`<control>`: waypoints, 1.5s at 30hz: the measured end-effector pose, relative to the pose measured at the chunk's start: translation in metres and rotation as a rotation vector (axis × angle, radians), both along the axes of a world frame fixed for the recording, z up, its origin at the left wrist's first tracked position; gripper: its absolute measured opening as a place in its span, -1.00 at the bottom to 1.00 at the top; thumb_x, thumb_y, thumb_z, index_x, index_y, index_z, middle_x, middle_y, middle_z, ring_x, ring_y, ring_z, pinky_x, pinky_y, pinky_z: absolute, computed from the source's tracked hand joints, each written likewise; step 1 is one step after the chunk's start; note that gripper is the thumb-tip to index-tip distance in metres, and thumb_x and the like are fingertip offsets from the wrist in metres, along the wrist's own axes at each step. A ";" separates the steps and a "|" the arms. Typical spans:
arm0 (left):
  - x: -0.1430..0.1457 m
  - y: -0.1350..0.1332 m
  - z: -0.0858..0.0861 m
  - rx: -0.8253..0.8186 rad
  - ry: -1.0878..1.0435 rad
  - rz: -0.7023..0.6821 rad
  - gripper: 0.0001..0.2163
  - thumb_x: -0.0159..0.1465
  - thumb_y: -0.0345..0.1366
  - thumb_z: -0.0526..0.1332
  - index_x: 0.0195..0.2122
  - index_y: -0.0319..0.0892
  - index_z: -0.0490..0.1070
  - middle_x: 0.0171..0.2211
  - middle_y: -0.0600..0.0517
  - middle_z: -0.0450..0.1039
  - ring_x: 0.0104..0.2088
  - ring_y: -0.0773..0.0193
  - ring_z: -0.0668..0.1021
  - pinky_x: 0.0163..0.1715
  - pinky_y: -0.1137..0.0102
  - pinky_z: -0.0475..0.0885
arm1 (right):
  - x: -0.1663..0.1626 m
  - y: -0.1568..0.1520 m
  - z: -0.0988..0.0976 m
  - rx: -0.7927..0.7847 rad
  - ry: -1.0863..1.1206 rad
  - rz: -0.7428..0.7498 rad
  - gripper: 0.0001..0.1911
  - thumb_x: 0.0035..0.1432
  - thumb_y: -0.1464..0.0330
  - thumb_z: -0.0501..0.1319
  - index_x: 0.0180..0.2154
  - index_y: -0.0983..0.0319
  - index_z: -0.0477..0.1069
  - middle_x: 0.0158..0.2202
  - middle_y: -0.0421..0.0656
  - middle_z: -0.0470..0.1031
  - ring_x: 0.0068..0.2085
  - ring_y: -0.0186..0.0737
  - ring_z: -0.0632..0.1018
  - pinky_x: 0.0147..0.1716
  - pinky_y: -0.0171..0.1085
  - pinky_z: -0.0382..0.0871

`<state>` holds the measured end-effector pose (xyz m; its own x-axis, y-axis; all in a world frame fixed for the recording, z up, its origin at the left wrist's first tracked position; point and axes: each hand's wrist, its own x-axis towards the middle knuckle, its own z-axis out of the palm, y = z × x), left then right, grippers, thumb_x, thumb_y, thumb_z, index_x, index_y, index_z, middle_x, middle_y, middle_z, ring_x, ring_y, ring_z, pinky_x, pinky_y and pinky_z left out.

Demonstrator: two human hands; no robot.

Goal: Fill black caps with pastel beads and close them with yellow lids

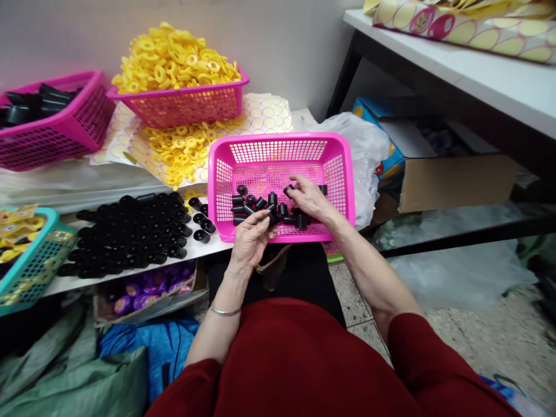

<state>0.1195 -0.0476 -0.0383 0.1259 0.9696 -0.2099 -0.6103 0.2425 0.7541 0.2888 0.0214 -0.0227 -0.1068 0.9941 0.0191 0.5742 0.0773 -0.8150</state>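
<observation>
A pink basket (pixel 215 179) holds several small black plastic cylinders (pixel 272 198), some upright and some on their sides. Over its near rim my left hand (pixel 252 240) is closed, thumb and fingers pinched around a black cylinder that they partly hide. Inside the basket, toward the right, my right hand (pixel 309 198) grips another black cylinder (pixel 288 190) between thumb and fingertips. Left of the basket, a dense group of black cylinders (pixel 130 231) stands on the white surface, with a few separate ones (pixel 201 236) at its right edge.
Behind stand a pink basket heaped with yellow ring-shaped pieces (pixel 174 61) and another pink basket (pixel 93 110) of black parts. A teal basket (pixel 47 255) is at the left. On the right are a plastic bag (pixel 365 150), an open carton (pixel 456 182) and a white table (pixel 478 63).
</observation>
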 end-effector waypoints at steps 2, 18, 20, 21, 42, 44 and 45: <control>0.004 -0.001 0.000 0.023 0.002 0.006 -0.70 -0.10 -0.31 0.47 -0.32 -0.22 0.53 -0.42 0.02 0.56 -0.54 0.40 0.52 -0.58 0.52 0.35 | 0.001 -0.014 -0.003 -0.109 0.504 0.023 -0.58 0.13 0.33 0.16 0.05 0.19 0.28 -0.30 -0.21 0.43 -0.36 -0.29 0.57 -0.32 -0.24 0.51; 0.019 -0.008 0.003 0.003 -0.011 -0.007 -0.70 -0.15 -0.28 0.50 -0.37 -0.22 0.57 -0.46 0.03 0.56 -0.58 0.40 0.53 -0.59 0.53 0.41 | -0.024 -0.072 -0.018 0.115 1.116 -0.239 -0.68 -0.12 0.24 0.43 -0.31 0.16 0.42 -0.35 -0.28 0.47 -0.33 -0.38 0.49 -0.17 -0.30 0.43; 0.020 -0.008 0.002 -0.002 -0.008 -0.011 -0.70 -0.15 -0.29 0.50 -0.37 -0.22 0.57 -0.46 0.03 0.56 -0.58 0.40 0.53 -0.60 0.53 0.41 | -0.022 -0.074 -0.020 0.137 1.092 -0.238 -0.62 -0.13 0.23 0.43 -0.23 0.14 0.42 -0.30 -0.25 0.49 -0.27 -0.35 0.50 -0.13 -0.28 0.43; 0.020 -0.008 0.002 -0.002 -0.005 -0.015 -0.70 -0.14 -0.29 0.50 -0.36 -0.23 0.57 -0.46 0.02 0.56 -0.58 0.40 0.53 -0.60 0.53 0.41 | -0.022 -0.075 -0.020 0.150 1.074 -0.237 -0.57 -0.13 0.22 0.43 -0.18 0.13 0.42 -0.25 -0.23 0.49 -0.23 -0.32 0.51 -0.10 -0.26 0.43; -0.031 -0.037 0.006 0.372 0.700 0.021 -0.69 -0.20 -0.34 0.52 -0.37 -0.16 0.60 -0.39 0.02 0.52 -0.34 0.27 0.48 -0.32 0.43 0.40 | -0.033 -0.105 -0.015 0.403 0.161 0.428 -0.57 0.27 0.25 0.10 0.15 0.13 0.32 0.06 0.00 0.43 0.05 -0.09 0.45 0.05 -0.01 0.38; -0.043 -0.048 0.004 0.361 0.738 0.169 -0.70 -0.17 -0.35 0.50 -0.35 -0.16 0.58 -0.37 0.02 0.51 -0.35 0.30 0.48 -0.32 0.44 0.40 | -0.034 -0.107 -0.009 0.416 0.137 0.412 -0.53 0.23 0.24 0.16 0.17 0.14 0.30 0.10 0.01 0.41 0.10 -0.05 0.43 0.08 0.01 0.36; -0.050 -0.052 0.000 0.322 0.734 0.261 -0.70 -0.15 -0.34 0.49 -0.33 -0.16 0.57 -0.35 0.02 0.50 -0.34 0.30 0.48 -0.31 0.43 0.41 | -0.032 -0.106 -0.007 0.421 0.115 0.370 -0.53 0.21 0.23 0.19 0.15 0.15 0.31 0.10 0.02 0.41 0.11 -0.02 0.43 0.09 0.03 0.35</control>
<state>0.0697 -0.0999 -0.0382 -0.1705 0.9752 0.1409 0.0549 -0.1334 0.9895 0.2571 -0.0844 -0.0302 -0.4197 0.7951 0.4378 0.3563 0.5879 -0.7262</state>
